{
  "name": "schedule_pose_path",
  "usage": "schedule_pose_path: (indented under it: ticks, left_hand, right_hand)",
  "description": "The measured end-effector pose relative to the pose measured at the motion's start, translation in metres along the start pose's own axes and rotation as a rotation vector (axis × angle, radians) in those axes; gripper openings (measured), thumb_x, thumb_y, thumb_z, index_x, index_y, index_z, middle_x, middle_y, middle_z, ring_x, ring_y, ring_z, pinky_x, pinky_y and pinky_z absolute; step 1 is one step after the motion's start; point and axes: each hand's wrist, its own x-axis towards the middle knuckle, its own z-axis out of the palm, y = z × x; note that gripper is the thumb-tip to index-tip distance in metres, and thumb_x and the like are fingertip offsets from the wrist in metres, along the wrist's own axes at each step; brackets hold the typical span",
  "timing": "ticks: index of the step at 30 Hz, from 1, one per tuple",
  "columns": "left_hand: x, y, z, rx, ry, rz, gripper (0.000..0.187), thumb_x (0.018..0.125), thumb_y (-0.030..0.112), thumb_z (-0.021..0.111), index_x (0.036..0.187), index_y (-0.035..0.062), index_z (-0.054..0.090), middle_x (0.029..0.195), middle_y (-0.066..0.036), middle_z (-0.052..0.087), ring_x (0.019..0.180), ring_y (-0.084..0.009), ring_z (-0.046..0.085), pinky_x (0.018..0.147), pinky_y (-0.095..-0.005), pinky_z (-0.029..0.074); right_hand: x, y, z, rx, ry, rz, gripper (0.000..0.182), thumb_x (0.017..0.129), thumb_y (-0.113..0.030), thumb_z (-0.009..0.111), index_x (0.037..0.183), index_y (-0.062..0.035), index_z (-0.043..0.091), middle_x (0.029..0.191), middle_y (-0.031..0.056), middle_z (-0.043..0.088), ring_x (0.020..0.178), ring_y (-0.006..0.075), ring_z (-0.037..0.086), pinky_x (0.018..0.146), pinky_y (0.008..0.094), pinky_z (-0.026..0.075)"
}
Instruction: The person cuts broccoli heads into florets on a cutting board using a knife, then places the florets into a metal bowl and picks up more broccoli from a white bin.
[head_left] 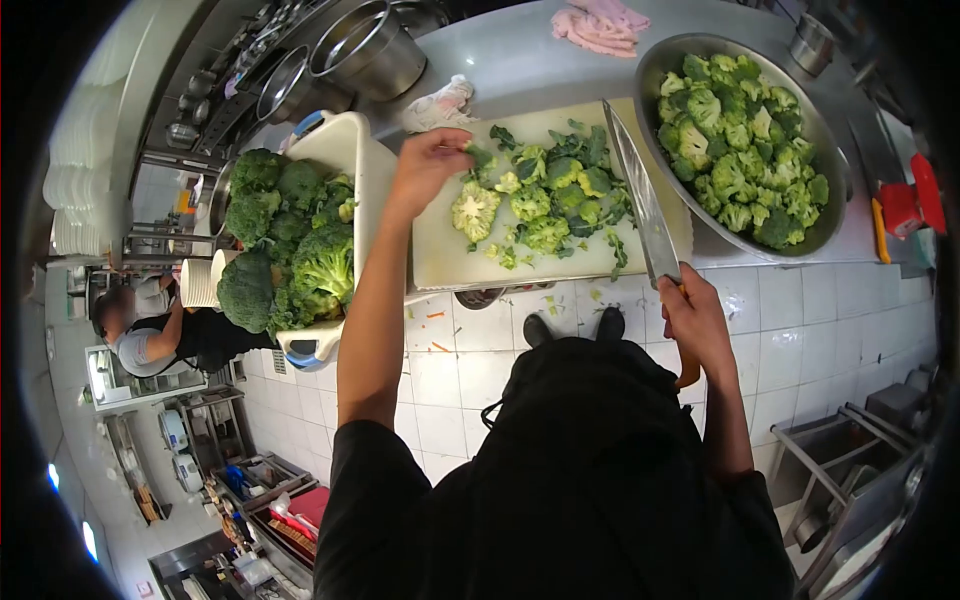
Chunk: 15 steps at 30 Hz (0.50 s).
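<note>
Head view: right hand (695, 315) wrapped round the knife (642, 200), angled off, probably to spare the left hand (430, 168) by the broccoli (545, 235) on the board (440, 255); whether that grip pinches any, I cannot tell.

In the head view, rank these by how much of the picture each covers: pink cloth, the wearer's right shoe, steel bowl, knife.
1. Steel bowl
2. Knife and pink cloth: too close to rank, one long and thin, the other bunched
3. Right shoe
</note>
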Motion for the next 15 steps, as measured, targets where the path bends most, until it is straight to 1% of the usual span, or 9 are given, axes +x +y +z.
schedule_pose_path:
  ticks: [2,4,6,8,9,12,13,14,15]
  left_hand:
    - [-0.012,0.019,-0.029,-0.169,0.172,-0.009,0.028,0.082,-0.003,0.074,0.11,-0.0008,0.073,0.096,-0.003,0.069,0.088,-0.0138,0.067,0.083,-0.0271,0.055]
    - [-0.019,0.02,-0.072,-0.152,0.286,0.034,0.032,0.082,-0.003,0.074,0.114,-0.0013,0.071,0.098,-0.003,0.069,0.089,-0.0141,0.067,0.083,-0.0276,0.055]
    - [-0.027,0.021,-0.116,-0.091,0.391,0.031,0.032,0.09,0.002,0.069,0.122,0.0006,0.068,0.106,-0.006,0.07,0.095,-0.0161,0.069,0.086,-0.0302,0.057]
    - [-0.03,0.022,-0.149,0.012,0.523,0.046,0.033,0.091,0.004,0.07,0.124,0.0013,0.068,0.108,-0.007,0.071,0.095,-0.0164,0.069,0.084,-0.0292,0.057]
    - [-0.032,0.027,-0.156,0.06,0.583,0.041,0.033,0.092,0.006,0.07,0.125,-0.0002,0.068,0.108,-0.008,0.073,0.094,-0.0162,0.07,0.084,-0.0288,0.056]
    - [-0.023,0.023,-0.141,0.41,0.719,0.17,0.034,0.091,0.007,0.071,0.124,-0.0015,0.069,0.107,-0.009,0.074,0.095,-0.0164,0.07,0.085,-0.0288,0.055]
    - [-0.022,0.036,-0.112,0.291,0.651,0.088,0.036,0.09,0.007,0.072,0.124,-0.0021,0.069,0.105,-0.009,0.075,0.096,-0.0172,0.07,0.086,-0.0299,0.055]
    - [-0.02,0.03,-0.09,0.442,0.496,0.119,0.038,0.087,0.007,0.073,0.124,0.0004,0.07,0.107,-0.009,0.075,0.096,-0.0176,0.07,0.087,-0.0308,0.055]
    - [-0.017,0.025,-0.064,0.423,0.255,0.111,0.049,0.08,0.006,0.078,0.127,0.0067,0.07,0.112,-0.013,0.074,0.086,-0.0177,0.071,0.077,-0.0335,0.056]
  right_hand:
    - [0.002,-0.001,0.0,-0.006,-0.026,0.005,0.018,0.102,-0.019,0.057,0.097,-0.0019,0.058,0.067,0.0017,0.053,0.05,0.0098,0.051,0.046,0.0281,0.044]
    - [0.004,-0.004,0.001,-0.019,-0.034,-0.01,0.018,0.102,-0.019,0.057,0.097,-0.0017,0.058,0.067,0.0017,0.052,0.05,0.01,0.051,0.046,0.0281,0.044]
    - [0.004,-0.002,0.0,-0.045,-0.039,-0.028,0.019,0.102,-0.019,0.057,0.097,-0.0018,0.058,0.067,0.0016,0.052,0.05,0.0101,0.051,0.046,0.028,0.044]
    - [0.005,-0.002,0.001,-0.026,-0.044,-0.019,0.019,0.103,-0.019,0.057,0.097,-0.0017,0.057,0.067,0.0017,0.052,0.05,0.01,0.051,0.046,0.028,0.044]
    - [0.004,-0.003,0.001,-0.016,-0.045,-0.02,0.019,0.103,-0.02,0.057,0.097,-0.0016,0.057,0.068,0.0017,0.052,0.05,0.01,0.051,0.046,0.028,0.044]
    - [0.004,-0.005,0.001,-0.019,-0.06,-0.001,0.019,0.103,-0.02,0.057,0.098,-0.0015,0.057,0.068,0.0017,0.052,0.051,0.0097,0.051,0.046,0.0279,0.044]
    - [0.004,-0.006,0.002,-0.025,-0.058,0.0,0.019,0.103,-0.019,0.057,0.098,-0.0015,0.057,0.068,0.0017,0.052,0.051,0.0097,0.051,0.046,0.0279,0.044]
    - [0.003,-0.007,0.002,-0.032,-0.058,0.001,0.019,0.103,-0.019,0.057,0.098,-0.0014,0.057,0.068,0.0017,0.052,0.051,0.0097,0.051,0.046,0.0279,0.045]
    - [0.003,-0.008,0.002,-0.039,-0.059,0.003,0.018,0.103,-0.019,0.057,0.098,-0.0014,0.057,0.068,0.0017,0.052,0.051,0.0097,0.051,0.046,0.028,0.045]
